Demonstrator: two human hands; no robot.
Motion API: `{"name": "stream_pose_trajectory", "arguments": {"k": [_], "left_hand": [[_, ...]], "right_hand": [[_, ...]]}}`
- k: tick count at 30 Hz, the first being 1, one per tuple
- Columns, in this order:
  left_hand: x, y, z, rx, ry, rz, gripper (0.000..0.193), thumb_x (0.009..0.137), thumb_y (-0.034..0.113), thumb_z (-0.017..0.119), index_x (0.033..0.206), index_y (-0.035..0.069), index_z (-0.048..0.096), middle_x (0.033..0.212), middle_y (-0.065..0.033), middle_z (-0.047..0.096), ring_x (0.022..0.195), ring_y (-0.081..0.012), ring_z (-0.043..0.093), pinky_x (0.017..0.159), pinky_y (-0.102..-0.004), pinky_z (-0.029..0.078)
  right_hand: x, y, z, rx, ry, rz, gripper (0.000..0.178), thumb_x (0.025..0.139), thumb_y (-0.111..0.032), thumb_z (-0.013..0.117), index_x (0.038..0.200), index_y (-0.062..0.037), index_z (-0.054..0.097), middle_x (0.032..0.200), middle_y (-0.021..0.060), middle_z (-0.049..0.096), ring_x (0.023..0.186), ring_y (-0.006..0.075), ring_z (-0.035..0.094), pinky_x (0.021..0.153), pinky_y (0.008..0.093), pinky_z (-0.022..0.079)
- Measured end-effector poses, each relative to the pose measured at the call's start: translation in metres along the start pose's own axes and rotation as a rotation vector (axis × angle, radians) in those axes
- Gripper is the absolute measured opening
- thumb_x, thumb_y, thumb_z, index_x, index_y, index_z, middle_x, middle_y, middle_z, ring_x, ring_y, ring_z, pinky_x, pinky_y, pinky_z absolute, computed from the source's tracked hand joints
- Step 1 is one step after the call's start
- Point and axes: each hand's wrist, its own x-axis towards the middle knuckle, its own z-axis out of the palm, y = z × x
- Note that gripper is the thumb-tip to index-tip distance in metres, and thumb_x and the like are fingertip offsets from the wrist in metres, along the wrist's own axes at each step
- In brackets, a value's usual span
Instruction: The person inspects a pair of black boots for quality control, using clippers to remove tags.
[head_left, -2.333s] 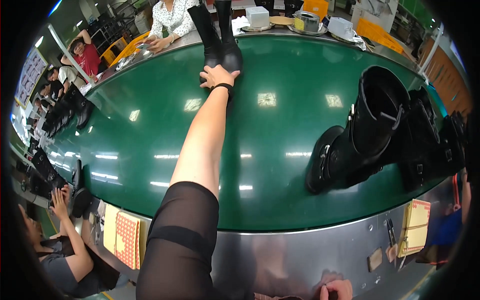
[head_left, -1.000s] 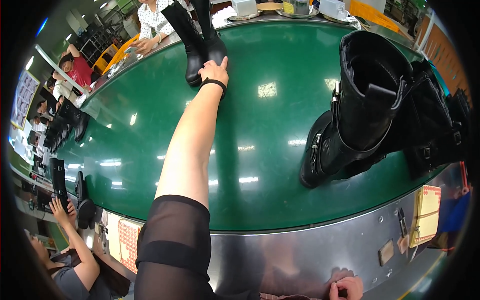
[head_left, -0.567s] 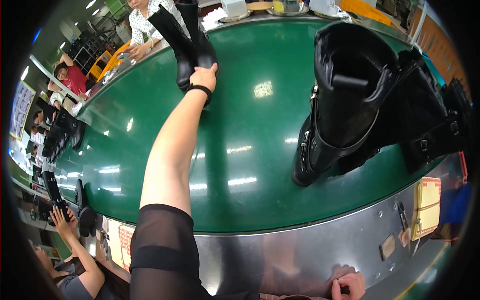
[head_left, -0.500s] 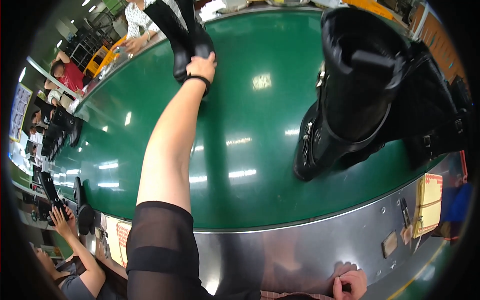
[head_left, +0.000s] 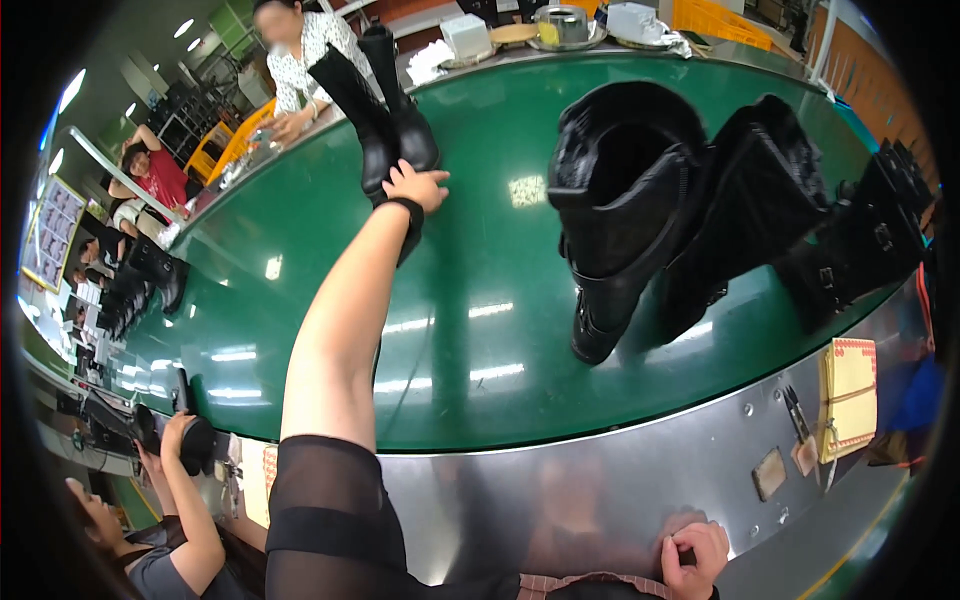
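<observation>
A pair of tall black boots point(head_left: 378, 130) stands upright toward the far side of a green work surface point(head_left: 480, 400). My left hand point(head_left: 415, 187), with a black band at the wrist, is by their toes. Its fingers are spread and stretched out; I cannot tell whether they touch the boots. Close to the metal edge, my right hand point(head_left: 695, 560) is curled, thumb against fingers; anything inside it is hidden. To the right stands a large black buckled boot point(head_left: 630, 210), its open top facing me, beside a second tall black boot point(head_left: 745, 215) that leans.
More black boots point(head_left: 860, 250) stand at the right. A metal ledge point(head_left: 560, 500) holds a yellow card stack point(head_left: 850, 400), a brush-like tool point(head_left: 800, 430) and a small block point(head_left: 769, 474). A co-worker point(head_left: 170, 540) handles footwear at lower left; another person point(head_left: 310, 60) is across.
My view has tilted up, showing more of the far side. My left hand's fingers have spread from around the boot toes. The right-hand boots appear farther left and more apart.
</observation>
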Motion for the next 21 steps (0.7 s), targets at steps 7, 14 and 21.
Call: {"name": "stream_pose_trajectory", "arguments": {"k": [7,14,21], "left_hand": [[-0.186,0.045,-0.092,-0.326,-0.150,0.387,0.028,0.080,0.028,0.069,0.087,0.001,0.070,0.087,-0.0207,0.067,0.087,-0.0330,0.065,0.080,-0.0390,0.050],[-0.322,0.098,-0.137,-0.525,-0.179,0.646,0.063,0.077,0.050,0.071,0.132,0.025,0.053,0.143,-0.0320,0.031,0.138,-0.0506,0.014,0.110,-0.0541,0.023],[-0.304,0.248,-0.144,-0.924,0.290,0.114,0.101,0.055,0.053,0.083,0.139,0.018,0.039,0.152,-0.0261,-0.003,0.137,-0.0529,0.006,0.103,-0.0683,0.021]], "right_hand": [[-0.007,0.010,-0.002,-0.061,0.052,-0.044,0.015,0.068,-0.005,0.069,0.070,-0.0101,0.056,0.066,0.0015,0.054,0.057,0.0207,0.051,0.057,0.0341,0.037],[-0.008,0.014,0.000,-0.038,0.057,-0.101,0.012,0.070,-0.006,0.070,0.072,-0.0097,0.058,0.068,0.0016,0.056,0.058,0.0196,0.052,0.058,0.0333,0.039],[-0.019,0.010,0.005,-0.001,0.086,-0.119,0.013,0.071,-0.006,0.070,0.071,-0.0084,0.057,0.068,0.0035,0.056,0.059,0.0218,0.053,0.057,0.0350,0.040]]}}
